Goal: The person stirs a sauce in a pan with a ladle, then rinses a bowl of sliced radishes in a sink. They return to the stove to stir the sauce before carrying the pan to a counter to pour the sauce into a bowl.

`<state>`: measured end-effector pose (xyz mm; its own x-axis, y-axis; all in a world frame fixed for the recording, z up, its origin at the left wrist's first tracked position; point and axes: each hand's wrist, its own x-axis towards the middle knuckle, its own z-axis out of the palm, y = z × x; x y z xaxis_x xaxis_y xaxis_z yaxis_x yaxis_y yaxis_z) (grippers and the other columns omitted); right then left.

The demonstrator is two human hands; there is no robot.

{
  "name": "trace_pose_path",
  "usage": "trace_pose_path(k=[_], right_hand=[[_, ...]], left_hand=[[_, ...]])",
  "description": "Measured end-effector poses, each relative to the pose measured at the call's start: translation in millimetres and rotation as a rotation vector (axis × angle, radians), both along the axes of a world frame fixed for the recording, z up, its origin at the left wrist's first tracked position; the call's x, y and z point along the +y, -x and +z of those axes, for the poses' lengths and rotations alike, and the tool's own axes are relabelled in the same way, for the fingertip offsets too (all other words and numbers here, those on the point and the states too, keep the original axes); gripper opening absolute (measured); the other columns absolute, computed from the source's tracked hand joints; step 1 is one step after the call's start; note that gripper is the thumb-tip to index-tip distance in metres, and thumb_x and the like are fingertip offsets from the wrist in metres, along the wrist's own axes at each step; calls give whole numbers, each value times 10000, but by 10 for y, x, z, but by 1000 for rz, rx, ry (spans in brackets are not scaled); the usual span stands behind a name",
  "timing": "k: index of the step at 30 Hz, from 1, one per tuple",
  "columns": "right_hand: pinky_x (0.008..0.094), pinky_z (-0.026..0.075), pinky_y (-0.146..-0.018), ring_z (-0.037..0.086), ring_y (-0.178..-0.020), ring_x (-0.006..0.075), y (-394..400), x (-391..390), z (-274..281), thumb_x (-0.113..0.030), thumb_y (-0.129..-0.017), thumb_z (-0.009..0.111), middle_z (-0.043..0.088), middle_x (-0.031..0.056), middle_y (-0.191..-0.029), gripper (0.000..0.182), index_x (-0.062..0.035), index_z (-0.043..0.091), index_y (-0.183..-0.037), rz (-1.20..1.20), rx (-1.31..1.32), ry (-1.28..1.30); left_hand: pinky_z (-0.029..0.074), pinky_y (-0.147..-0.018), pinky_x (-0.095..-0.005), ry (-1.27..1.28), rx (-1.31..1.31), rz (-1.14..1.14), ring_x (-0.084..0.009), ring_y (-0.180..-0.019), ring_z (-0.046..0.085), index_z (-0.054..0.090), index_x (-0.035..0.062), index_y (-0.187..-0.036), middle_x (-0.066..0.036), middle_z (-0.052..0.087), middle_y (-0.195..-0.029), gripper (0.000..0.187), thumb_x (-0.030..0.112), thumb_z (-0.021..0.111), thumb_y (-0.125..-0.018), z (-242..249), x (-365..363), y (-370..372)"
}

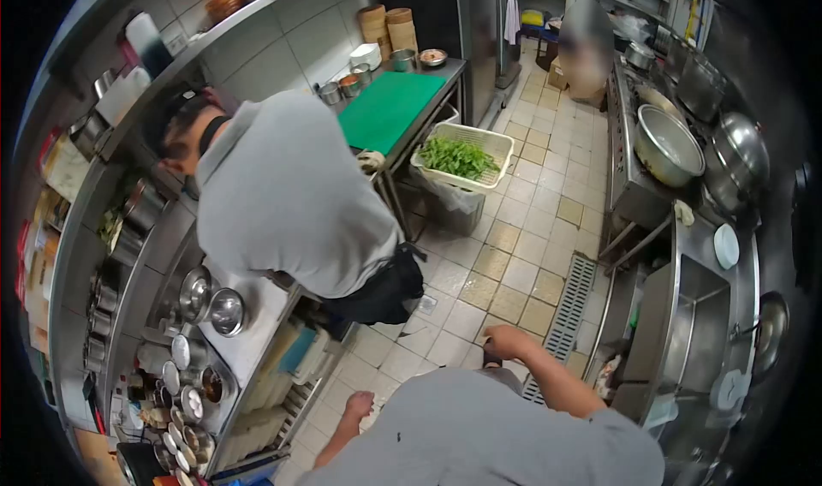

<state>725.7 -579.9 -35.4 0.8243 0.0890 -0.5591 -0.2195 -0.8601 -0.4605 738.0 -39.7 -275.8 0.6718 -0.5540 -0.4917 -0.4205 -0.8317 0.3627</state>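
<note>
My left hand (360, 405) hangs low in front of me over the tiled floor, its fingers curled closed. Whatever it holds, if anything, is hidden; a small pale patch shows beside it. Farther forward and to the right, my right hand (507, 342) is closed too, over the floor near the drain grate (572, 299). Something small and dark shows at its fingers, but I cannot make out its kind. My grey shirt covers the space between both arms.
A co-worker (291, 190) bends over the left counter (253, 319), near metal bowls (227, 312). Ahead, a basket of leafy greens (462, 159) rests above a bin, beside a green cutting board (392, 112). At right are a sink (685, 315) and a stove with a large pot (668, 145).
</note>
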Motion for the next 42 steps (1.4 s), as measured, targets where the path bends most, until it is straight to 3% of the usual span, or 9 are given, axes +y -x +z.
trace_pose_path(k=[1,3,13,20,23,27,34,37,42], right_hand=[[480,516,-965,640,-1135,417,175,-389,-32,-311,-923,664,683,250,-1196,441,-33,633,-1265,-108,79,58],[481,512,-972,636,-1144,418,609,-1299,-405,-287,-900,673,682,252,-1200,424,-12,655,-1222,-246,19,100],[478,544,-888,683,-1007,432,1307,-3228,-261,-211,-867,700,713,251,-1069,379,-7,659,-1184,-958,-164,255],[377,574,-740,702,-790,257,589,-2843,-1585,-208,-905,692,737,166,-904,317,35,684,-1108,-1103,88,-363],[370,568,-685,689,-744,260,1149,-2960,-2751,-210,-983,582,724,147,-876,300,63,671,-1068,-795,-33,-88],[439,570,-708,718,-850,311,1609,-3068,-3304,-228,-1036,454,727,176,-907,373,77,668,-1031,-1280,399,-443],[489,546,-637,671,-754,292,1070,-3720,-2911,-255,-944,606,633,105,-751,152,-104,615,-964,-306,693,339],[392,487,-474,562,-551,218,-152,-3906,-1958,-253,-980,597,533,56,-672,188,-116,535,-867,-1675,97,-310],[326,418,-405,488,-473,161,-1254,-3955,-1770,-215,-1020,575,522,55,-655,174,-85,533,-912,-1809,-27,-632]], left_hand=[[573,-645,-392,-13,-325,-381,-241,-698,694,674,38,-1126,-111,707,-870,326,310,669,-947,-351,-126,-199],[566,-849,-425,-2,543,679,-308,-935,716,699,46,-1130,-142,735,-1020,382,369,678,-927,391,-1284,-512],[539,-942,-415,272,234,242,-340,-1057,696,706,55,-1217,-209,723,-1132,429,372,657,-932,1125,-4106,-2362],[549,-897,-402,348,357,346,-316,-990,711,710,36,-1192,-197,736,-1083,406,348,669,-935,862,-4881,-3337],[554,-869,-391,401,346,315,-298,-954,713,726,38,-1153,-178,743,-1040,366,329,674,-938,887,-5164,-3856],[552,-843,-376,622,185,393,-246,-907,705,727,42,-1106,-153,749,-989,287,262,688,-925,910,-5563,-4923],[527,-745,-325,1006,-85,856,-127,-813,630,692,14,-1114,-34,696,-888,241,211,647,-983,1932,-5787,-7285],[536,-776,-347,985,-359,918,-170,-846,648,661,19,-1227,-64,708,-922,353,223,695,-941,2026,-5320,-8621],[526,-930,-428,693,-560,1083,-303,-1039,674,562,60,-1382,-164,708,-1113,546,277,715,-905,2092,-4608,-10263]])
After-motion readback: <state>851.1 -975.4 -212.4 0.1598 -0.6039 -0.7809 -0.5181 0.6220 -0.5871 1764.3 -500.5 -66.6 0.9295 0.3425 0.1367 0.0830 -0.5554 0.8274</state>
